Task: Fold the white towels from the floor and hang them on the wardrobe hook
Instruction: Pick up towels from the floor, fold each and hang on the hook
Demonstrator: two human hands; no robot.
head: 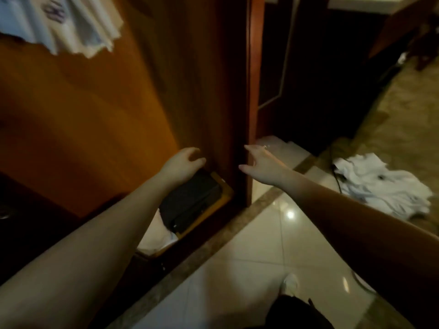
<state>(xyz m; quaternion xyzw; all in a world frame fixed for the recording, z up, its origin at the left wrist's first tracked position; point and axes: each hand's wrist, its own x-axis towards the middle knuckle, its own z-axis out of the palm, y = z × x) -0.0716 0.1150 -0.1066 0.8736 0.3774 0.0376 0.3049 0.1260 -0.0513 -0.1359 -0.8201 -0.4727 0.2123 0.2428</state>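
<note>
Folded white towels [59, 22] hang at the top left against the brown wardrobe [95, 110]; the hook itself is hidden behind them. A crumpled pile of white towels [384, 184] lies on the floor at the right. My left hand [183, 162] reaches forward inside the wardrobe with loosely curled fingers and holds nothing. My right hand [261, 162] stretches out next to the wardrobe's upright edge [251, 91], fingers spread, empty. Both hands are well left of the floor pile.
A dark bag in a yellow tray [197, 203] sits on the wardrobe bottom under my left wrist. Glossy pale floor tiles [261, 245] spread below. A black cable [337, 179] runs beside the pile. My white shoe [289, 283] shows at the bottom.
</note>
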